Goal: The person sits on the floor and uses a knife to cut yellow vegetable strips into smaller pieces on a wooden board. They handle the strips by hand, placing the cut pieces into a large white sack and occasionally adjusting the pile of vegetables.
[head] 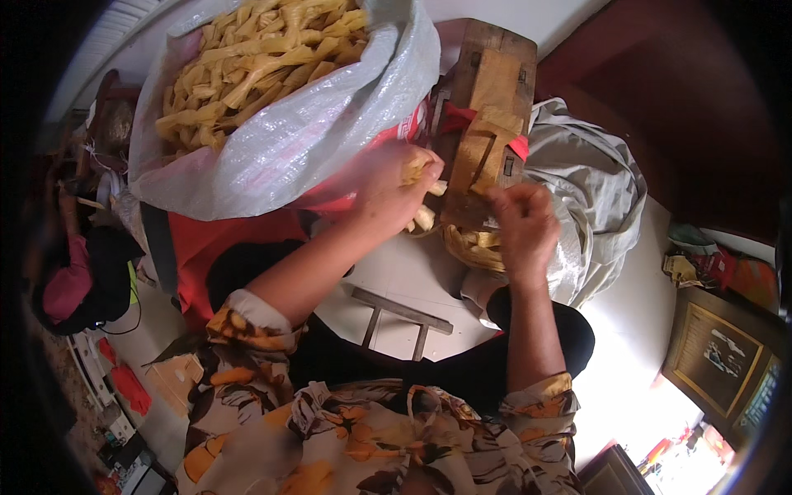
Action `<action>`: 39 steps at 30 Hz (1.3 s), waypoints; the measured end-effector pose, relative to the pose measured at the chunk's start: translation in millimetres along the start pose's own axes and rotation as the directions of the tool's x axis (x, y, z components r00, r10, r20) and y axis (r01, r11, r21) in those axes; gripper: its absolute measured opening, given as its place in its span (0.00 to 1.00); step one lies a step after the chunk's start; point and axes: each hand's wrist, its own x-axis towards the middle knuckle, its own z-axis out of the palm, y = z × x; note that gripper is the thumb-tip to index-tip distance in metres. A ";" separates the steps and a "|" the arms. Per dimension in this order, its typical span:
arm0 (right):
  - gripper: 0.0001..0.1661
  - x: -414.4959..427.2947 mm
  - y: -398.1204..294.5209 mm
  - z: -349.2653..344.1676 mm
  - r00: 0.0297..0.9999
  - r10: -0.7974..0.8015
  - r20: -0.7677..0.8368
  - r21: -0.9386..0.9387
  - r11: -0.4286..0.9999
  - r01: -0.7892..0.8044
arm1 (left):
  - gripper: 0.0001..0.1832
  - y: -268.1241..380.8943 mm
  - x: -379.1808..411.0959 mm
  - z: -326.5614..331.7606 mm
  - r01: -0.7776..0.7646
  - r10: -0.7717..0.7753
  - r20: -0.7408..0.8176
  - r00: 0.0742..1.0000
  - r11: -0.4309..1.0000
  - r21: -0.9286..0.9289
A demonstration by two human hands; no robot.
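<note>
My left hand (pixel 396 192) is curled around several pale yellow, dried folded strips (pixel 424 218), whose ends stick out below and beside the fingers. To its right, my right hand (pixel 529 229) is bent at the near end of a worn wooden block (pixel 504 46). Its fingertips touch a small brown piece (pixel 481 185) there; blur hides whether they grip it. A narrower slotted wooden board (pixel 492 80) lies along the block, with red cloth (pixel 459 116) wrapped about it. Beneath the block, more yellow strips (pixel 473 244) lie in a bundle between my hands.
A large white woven sack (pixel 297 148) full of similar yellow pieces (pixel 266 62) stands at upper left. Grey cloth (pixel 588 148) is heaped right of the block. A low wooden frame (pixel 402 309) is on the tiled floor between my legs. A framed picture (pixel 718 359) leans at right.
</note>
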 end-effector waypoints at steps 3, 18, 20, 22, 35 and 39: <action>0.12 -30.2 -12.1 6.6 0.970 -0.208 0.125 0.096 0.976 0.196 | 0.09 22.9 -32.0 3.6 0.107 -0.061 0.132 0.989 0.920 -0.378; 0.14 -42.5 -17.0 -29.4 0.733 -0.416 0.539 0.446 0.879 0.171 | 0.09 15.3 -75.3 21.0 0.502 0.069 0.956 0.286 0.839 -0.211; 0.12 -40.0 -17.4 -35.1 0.781 -0.315 0.539 0.470 0.882 0.031 | 0.09 34.9 -71.1 1.2 0.607 0.221 0.952 0.211 0.734 -0.304; 0.09 -36.9 -8.6 -35.2 0.850 -0.174 0.498 0.225 0.972 0.067 | 0.14 39.2 -58.9 -15.2 0.745 0.318 0.939 0.129 0.594 -0.303; 0.08 -62.3 -22.3 0.2 0.581 0.278 0.765 0.538 0.221 -0.813 | 0.09 20.8 -54.2 -0.7 -0.807 0.793 0.203 0.574 0.507 0.302; 0.08 -59.6 -22.9 -3.4 0.813 0.305 0.495 0.663 0.472 -0.581 | 0.12 18.0 -48.1 -0.8 -0.667 0.678 0.078 0.731 0.687 0.288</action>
